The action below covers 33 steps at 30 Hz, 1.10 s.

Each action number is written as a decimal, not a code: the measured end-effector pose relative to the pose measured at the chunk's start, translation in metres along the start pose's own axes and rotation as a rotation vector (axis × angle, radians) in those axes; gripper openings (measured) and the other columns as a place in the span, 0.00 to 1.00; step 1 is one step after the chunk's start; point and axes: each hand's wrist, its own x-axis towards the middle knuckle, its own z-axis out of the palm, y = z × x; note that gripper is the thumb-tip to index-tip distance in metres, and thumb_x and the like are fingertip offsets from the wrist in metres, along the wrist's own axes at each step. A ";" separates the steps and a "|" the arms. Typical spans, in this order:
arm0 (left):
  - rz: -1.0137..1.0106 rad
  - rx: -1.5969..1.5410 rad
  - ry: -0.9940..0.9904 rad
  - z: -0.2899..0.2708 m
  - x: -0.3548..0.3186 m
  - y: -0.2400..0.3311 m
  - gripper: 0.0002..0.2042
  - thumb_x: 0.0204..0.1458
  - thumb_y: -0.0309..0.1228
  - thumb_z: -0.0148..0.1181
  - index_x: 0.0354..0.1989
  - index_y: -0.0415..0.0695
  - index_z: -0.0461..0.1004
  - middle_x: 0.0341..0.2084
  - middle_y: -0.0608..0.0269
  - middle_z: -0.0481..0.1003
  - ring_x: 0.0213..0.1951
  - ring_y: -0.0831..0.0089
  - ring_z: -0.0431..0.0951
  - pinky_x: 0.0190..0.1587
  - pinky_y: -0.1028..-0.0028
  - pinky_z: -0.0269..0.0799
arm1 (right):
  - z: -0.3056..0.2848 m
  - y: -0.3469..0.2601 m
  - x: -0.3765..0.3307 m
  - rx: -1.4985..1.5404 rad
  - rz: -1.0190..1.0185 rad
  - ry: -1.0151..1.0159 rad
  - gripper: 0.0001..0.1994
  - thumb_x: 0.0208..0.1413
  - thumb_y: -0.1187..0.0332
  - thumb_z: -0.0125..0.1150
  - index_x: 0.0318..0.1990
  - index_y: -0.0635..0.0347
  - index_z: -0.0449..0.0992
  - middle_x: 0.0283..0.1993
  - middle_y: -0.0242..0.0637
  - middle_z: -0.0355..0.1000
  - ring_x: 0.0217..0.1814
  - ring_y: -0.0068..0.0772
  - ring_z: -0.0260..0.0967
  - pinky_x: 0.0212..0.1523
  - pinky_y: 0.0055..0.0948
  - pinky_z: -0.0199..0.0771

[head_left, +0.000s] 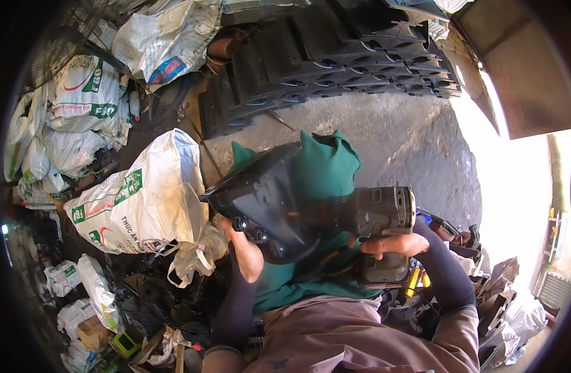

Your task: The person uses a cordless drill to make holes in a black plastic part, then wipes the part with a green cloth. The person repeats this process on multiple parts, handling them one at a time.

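The power tool (383,208), gripped by the right hand (397,245), has an indistinct tip.

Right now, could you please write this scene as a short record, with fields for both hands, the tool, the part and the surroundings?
Left hand: at the lower left edge of the black curved part; its grip is mostly hidden
Right hand: around the handle of the power tool
Tool direction: front points left, toward the part; contact cannot be told
Under part: green fabric
Left side: large white sack with green print
Far side: stacked black parts
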 end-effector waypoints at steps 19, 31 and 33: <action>-0.265 0.107 0.085 -0.025 0.016 0.000 0.18 0.55 0.27 0.55 0.54 0.37 0.65 0.48 0.62 0.74 0.50 0.75 0.72 0.53 0.69 0.66 | 0.012 -0.063 0.039 -0.764 -0.670 -0.141 0.16 0.40 0.67 0.70 0.39 0.61 0.77 0.34 0.39 0.75 0.35 0.38 0.76 0.37 0.32 0.75; -0.305 -0.356 -0.138 -0.056 0.061 0.024 0.44 0.50 0.73 0.29 0.44 0.40 0.72 0.25 0.61 0.75 0.19 0.77 0.71 0.21 0.78 0.68 | -0.020 -0.017 0.004 -0.622 -0.540 0.061 0.18 0.46 0.68 0.67 0.46 0.63 0.76 0.36 0.39 0.75 0.32 0.31 0.75 0.35 0.28 0.75; -0.515 -0.544 -0.010 -0.046 0.101 0.021 0.39 0.54 0.68 0.35 0.43 0.38 0.72 0.30 0.56 0.78 0.25 0.73 0.77 0.28 0.74 0.74 | -0.024 -0.014 -0.018 -0.442 -0.256 0.218 0.14 0.47 0.71 0.65 0.43 0.63 0.76 0.33 0.37 0.74 0.27 0.27 0.72 0.29 0.26 0.73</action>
